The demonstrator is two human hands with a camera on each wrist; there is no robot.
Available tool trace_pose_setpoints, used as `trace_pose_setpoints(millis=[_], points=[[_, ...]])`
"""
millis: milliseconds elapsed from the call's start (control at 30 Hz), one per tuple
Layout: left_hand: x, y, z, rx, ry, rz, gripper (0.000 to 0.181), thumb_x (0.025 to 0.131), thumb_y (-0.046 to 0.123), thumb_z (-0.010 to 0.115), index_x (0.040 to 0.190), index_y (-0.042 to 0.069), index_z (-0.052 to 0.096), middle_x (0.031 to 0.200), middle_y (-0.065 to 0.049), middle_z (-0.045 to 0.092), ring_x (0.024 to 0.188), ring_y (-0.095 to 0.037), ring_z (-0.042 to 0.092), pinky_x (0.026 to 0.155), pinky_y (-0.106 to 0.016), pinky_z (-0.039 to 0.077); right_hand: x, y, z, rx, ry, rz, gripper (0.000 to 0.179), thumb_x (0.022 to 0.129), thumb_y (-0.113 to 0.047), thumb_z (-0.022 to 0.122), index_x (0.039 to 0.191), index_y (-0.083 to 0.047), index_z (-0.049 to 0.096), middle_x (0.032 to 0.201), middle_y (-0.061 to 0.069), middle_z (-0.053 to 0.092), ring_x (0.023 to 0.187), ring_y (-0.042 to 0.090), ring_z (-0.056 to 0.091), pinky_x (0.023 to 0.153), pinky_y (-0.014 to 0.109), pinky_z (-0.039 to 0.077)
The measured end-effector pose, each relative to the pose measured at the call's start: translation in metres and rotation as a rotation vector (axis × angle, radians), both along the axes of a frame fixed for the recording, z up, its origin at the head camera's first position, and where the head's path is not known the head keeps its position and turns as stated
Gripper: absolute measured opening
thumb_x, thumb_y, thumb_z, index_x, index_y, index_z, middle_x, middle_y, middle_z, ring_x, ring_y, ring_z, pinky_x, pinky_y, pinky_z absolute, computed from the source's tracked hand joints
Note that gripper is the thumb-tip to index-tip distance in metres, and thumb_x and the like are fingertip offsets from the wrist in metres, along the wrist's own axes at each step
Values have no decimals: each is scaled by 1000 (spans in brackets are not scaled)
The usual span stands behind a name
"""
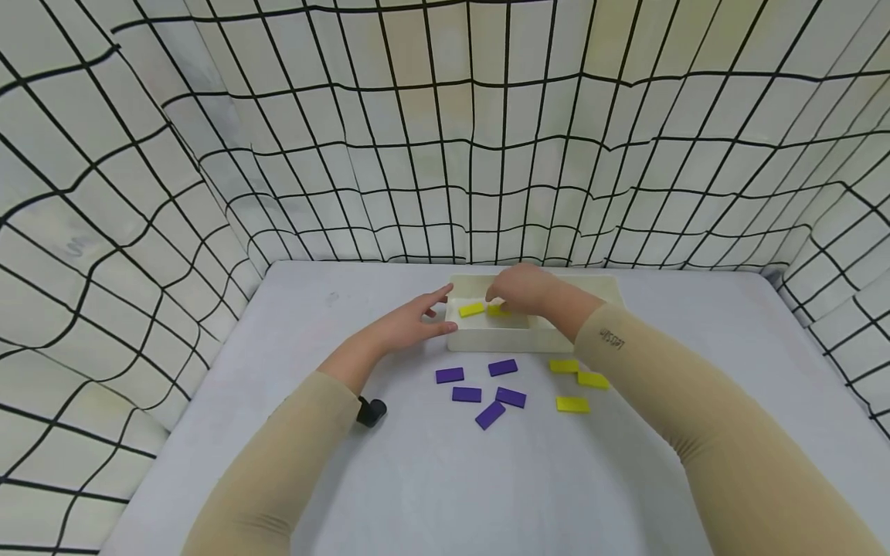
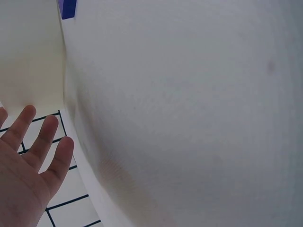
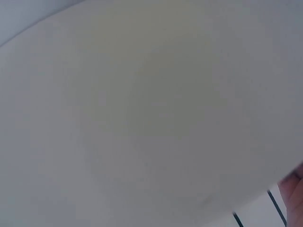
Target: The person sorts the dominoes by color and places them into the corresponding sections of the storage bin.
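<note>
A white box [image 1: 487, 340] with a divider stands at the table's back. My left hand [image 1: 410, 323] is at its left end, fingers spread and straight, thumb near the front corner; the same left hand [image 2: 23, 175] shows spread fingers beside the box wall in the left wrist view. Over the left compartment, my right hand [image 1: 524, 289] points its fingers down and pinches a yellow block [image 1: 497, 311], partly covered by them. Another yellow block [image 1: 471, 309] lies in that compartment. Only an edge of the right hand [image 3: 293, 194] enters the right wrist view.
Several purple blocks [image 1: 467, 394] are scattered in front of the box. Three yellow blocks, one of them the nearest yellow block [image 1: 572, 405], lie to their right. Black netting [image 1: 445, 147] over white walls encloses the table's back and sides. A black device [image 1: 371, 411] sits at the left wrist.
</note>
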State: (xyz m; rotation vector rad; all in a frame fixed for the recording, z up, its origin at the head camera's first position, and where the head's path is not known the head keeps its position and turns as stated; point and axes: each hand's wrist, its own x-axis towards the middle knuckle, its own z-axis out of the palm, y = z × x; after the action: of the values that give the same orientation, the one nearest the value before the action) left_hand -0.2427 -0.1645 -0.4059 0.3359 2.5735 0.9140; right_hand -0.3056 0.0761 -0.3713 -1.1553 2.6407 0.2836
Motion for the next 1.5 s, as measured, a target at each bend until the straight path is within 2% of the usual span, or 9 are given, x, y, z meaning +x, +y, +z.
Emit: trace_pose_setpoints(millis=[267,467,600,767,967,1067,1167,1367,1500], points=[[-1,2,2,-11,0,-2,82,93,54,62,157,44,12,158,0,35,139,-27,40,111,-58,33,1,12,8,-61,-7,-19,34,95,-24,69,129,-20,68,119,-2,70,108,17,64,95,38,50],[-1,1,1,-21,1,2,83,93,54,62,158,42,12,157,-1,35,139,-27,39,111,-58,32,9,22,14,-134,-14,-47,37,93,-25,72,129,-18,68,113,0,71,103,17,64,90,36,52],[-1,1,0,-11,0,2,83,93,54,62,158,42,12,157,-1,35,140,-28,39,112,-59,30,18,30,18,-187,2,-55,37,92,-26,73,128,-19,69,109,-2,71,98,16,63,84,34,53],[-1,-2,-1,4,-3,11,84,93,53,63,158,43,11,158,0,34,140,-27,38,112,-59,31,31,41,23,-242,23,-46,35,91,-26,74,126,-21,71,107,-3,71,98,17,64,83,34,52],[-2,-2,-2,10,-4,7,85,91,55,64,157,44,11,158,1,34,140,-27,38,111,-59,32,47,62,25,-293,44,4,31,90,-23,75,121,-19,73,104,-1,71,93,18,65,77,33,53],[-3,-2,-3,10,-4,2,85,92,55,64,157,44,11,158,1,34,140,-27,38,111,-59,31,56,73,25,-313,57,24,30,89,-23,76,119,-18,74,102,-2,71,93,19,65,78,34,54],[-3,-1,-3,6,-6,1,85,92,55,64,157,44,11,158,1,34,140,-26,38,111,-59,31,63,84,24,-319,74,39,30,89,-23,76,118,-18,74,103,-2,72,96,19,66,81,36,55],[-1,1,-2,4,-9,2,84,93,53,63,158,43,11,158,1,34,140,-26,38,111,-59,31,80,99,18,-312,65,8,30,87,-26,78,117,-20,75,107,-5,73,101,18,66,86,38,55],[-1,2,-1,4,-11,5,83,93,52,63,158,43,11,158,0,33,141,-27,37,111,-60,30,93,109,12,-312,67,15,29,86,-25,79,114,-21,76,102,-7,72,97,16,65,83,36,56]])
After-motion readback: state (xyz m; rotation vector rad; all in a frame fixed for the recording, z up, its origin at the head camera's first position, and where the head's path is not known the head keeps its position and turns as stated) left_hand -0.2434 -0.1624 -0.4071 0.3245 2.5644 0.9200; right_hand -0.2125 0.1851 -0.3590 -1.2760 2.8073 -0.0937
